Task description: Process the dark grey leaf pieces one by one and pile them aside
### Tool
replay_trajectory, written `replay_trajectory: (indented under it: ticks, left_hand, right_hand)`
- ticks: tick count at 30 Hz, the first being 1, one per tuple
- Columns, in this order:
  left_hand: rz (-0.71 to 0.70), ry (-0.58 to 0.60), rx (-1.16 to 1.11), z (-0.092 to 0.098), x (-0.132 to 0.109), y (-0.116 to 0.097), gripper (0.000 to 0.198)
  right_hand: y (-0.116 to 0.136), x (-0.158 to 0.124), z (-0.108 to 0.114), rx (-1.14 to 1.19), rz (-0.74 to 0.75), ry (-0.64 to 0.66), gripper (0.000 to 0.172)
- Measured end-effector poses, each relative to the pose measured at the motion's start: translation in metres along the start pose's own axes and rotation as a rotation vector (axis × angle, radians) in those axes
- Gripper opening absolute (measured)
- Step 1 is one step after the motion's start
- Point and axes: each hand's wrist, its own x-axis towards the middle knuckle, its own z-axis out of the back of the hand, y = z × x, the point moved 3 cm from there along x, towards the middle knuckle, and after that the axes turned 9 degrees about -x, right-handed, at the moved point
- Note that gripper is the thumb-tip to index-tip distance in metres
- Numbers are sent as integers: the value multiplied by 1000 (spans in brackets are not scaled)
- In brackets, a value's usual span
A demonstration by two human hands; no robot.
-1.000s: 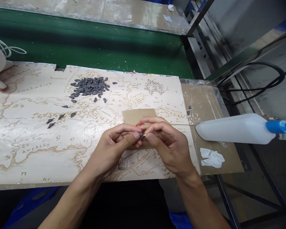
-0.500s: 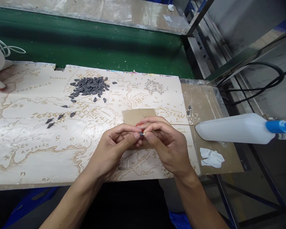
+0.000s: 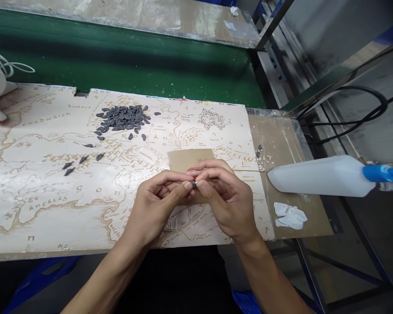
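Above a tan cardboard piece (image 3: pixel 186 158), my left hand (image 3: pixel 160 196) pinches a small dark grey piece (image 3: pixel 193 183) between thumb and forefinger. My right hand (image 3: pixel 227 194) is closed at the same spot, its thumb and forefinger on a tiny pale bit (image 3: pixel 196 182) against the grey piece. Fingers hide most of both. A red object (image 3: pixel 191 170) shows just behind the fingertips; its kind is hidden. Beyond my hands to the left lies a heap of dark grey leaf-shaped pieces (image 3: pixel 122 117). A scatter of tiny pale bits (image 3: pixel 212 119) lies back right.
A map-printed sheet (image 3: pixel 68 218) covers the table. Several grey pieces (image 3: pixel 82 160) lie apart at left. To the right are a white bottle with a blue collar (image 3: pixel 321 176) and a crumpled white tissue (image 3: pixel 290 216). A green surface (image 3: pixel 134 65) runs behind the table.
Both hands stay pinched together in nearly the same place. The fingertips have drawn slightly closer, and less of the grey piece shows between them.
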Motion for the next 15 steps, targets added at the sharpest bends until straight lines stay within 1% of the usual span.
replay_trajectory:
  ticks: [4, 6, 8, 10, 11, 12, 13, 14, 15]
  left_hand:
    - [9, 11, 0, -4, 2, 2, 9]
    - [-4, 0, 46, -3, 2, -1, 12]
    - [-56, -54, 176, 6, 2, -10, 15]
    - [-148, -168, 395, 25, 0, -23, 17]
    - [-197, -242, 529, 37, -2, -31, 18]
    - [-258, -326, 683, 51, -4, -39, 18]
    - [-303, -391, 855, 64, -6, -46, 18]
    - [-353, -463, 1023, 77, -8, -52, 17]
    - [-411, -523, 1166, 90, -10, -57, 18]
  right_hand:
    - [-1, -1, 1, -28, -15, -3, 7]
    - [0, -10, 11, -83, -40, -20, 13]
    - [0, -31, 32, -201, -62, -75, 19]
    - [0, -66, 64, -407, -85, -151, 4]
    - [-2, -87, 82, -498, -147, -140, 15]
    - [-7, -110, 99, -552, -276, -86, 25]
    - [-14, -133, 115, -572, -437, -2, 33]
    - [-20, -155, 128, -573, -599, 76, 36]
    - [-26, -175, 139, -557, -755, 128, 40]
